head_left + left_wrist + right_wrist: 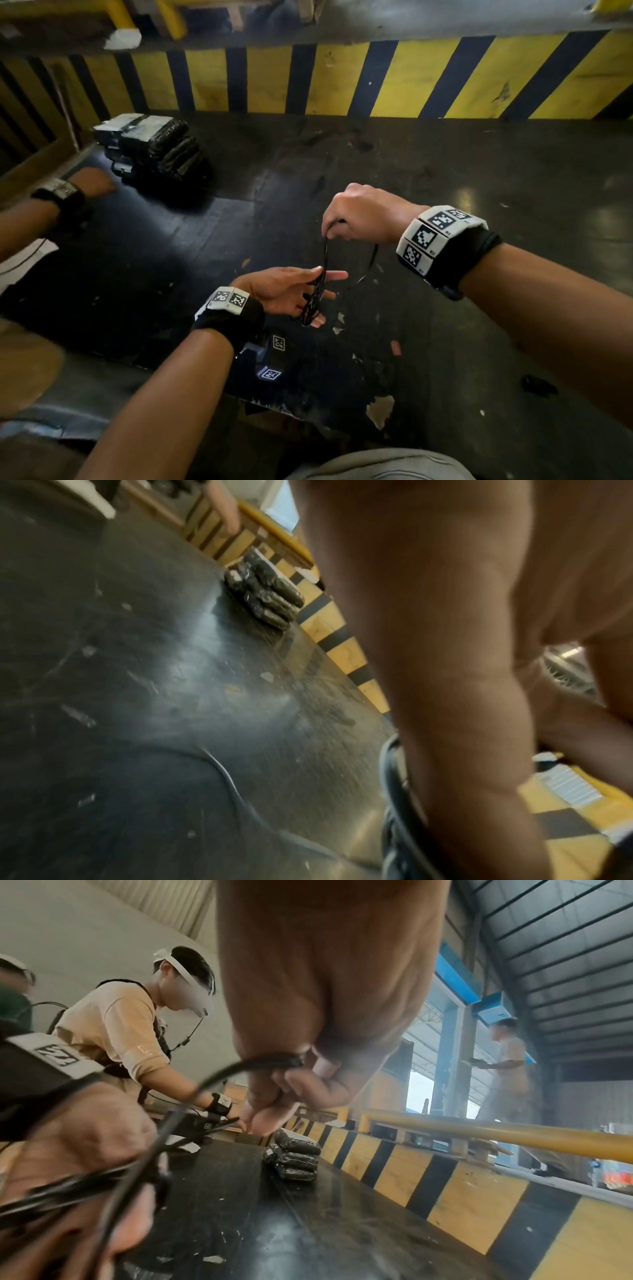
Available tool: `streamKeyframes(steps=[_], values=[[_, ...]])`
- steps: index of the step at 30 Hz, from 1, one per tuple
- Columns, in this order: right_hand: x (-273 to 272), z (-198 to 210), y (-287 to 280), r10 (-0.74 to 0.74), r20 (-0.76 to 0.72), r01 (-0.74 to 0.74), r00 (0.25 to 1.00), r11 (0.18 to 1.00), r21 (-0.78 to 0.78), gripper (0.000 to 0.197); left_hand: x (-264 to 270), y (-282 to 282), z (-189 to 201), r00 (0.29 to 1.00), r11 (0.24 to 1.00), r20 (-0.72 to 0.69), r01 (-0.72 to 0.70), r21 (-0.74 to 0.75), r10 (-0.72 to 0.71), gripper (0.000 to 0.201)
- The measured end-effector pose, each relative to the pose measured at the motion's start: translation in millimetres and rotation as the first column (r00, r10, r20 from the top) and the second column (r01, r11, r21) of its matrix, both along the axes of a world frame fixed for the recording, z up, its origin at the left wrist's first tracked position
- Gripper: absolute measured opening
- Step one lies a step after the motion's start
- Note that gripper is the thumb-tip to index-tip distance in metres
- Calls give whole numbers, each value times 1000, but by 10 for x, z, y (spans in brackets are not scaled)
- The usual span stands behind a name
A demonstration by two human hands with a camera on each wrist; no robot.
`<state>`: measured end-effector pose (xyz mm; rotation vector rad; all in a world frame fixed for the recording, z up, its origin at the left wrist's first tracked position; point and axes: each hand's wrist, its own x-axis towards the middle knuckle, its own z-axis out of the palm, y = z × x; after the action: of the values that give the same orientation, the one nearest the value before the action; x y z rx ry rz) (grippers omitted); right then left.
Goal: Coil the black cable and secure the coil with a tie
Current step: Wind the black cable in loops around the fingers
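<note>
In the head view my left hand (301, 291) is held palm up over the dark table (462, 164), fingers straight. Several turns of the black cable (315, 296) are wound around those fingers. Above it my right hand (356, 219) pinches a strand of the cable between thumb and fingertips; the strand hangs in a loose loop (371, 260) back to the coil. The right wrist view shows the pinch on the cable (274, 1060) and the coil (68, 1185) lying across my left hand (85, 1137). In the left wrist view the palm (445, 669) fills the frame, with cable turns (394, 791) beside it.
A stack of black wrapped packs (154, 147) sits at the far left of the table. A yellow-and-black striped barrier (342, 78) runs along the far edge. Another person's arm (51, 202) works at the left. A small black device with marker tags (274, 359) lies near my left wrist.
</note>
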<state>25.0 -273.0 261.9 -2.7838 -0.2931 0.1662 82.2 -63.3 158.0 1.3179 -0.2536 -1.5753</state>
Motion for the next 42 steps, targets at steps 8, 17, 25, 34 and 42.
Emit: streamKeyframes(steps=[8,17,25,34,42], values=[[166,-156,-221,56,164,-78,985,989,129,11,-131,-13,153,994,974,-108,-27,-227,2,52],[87,-642,-484,-47,103,17,994,962,272,17,-209,-67,506,973,789,-56,147,-596,-224,45],[-281,-1313,-206,-44,-127,94,991,900,425,22,63,-493,791,997,765,-13,54,-642,-82,44],[-571,-1300,-148,-52,-111,96,992,892,441,20,350,-809,551,995,831,-71,-92,-549,64,47],[-783,-1047,-163,-51,-51,67,997,921,384,28,428,-876,184,981,907,-17,-187,-377,195,49]])
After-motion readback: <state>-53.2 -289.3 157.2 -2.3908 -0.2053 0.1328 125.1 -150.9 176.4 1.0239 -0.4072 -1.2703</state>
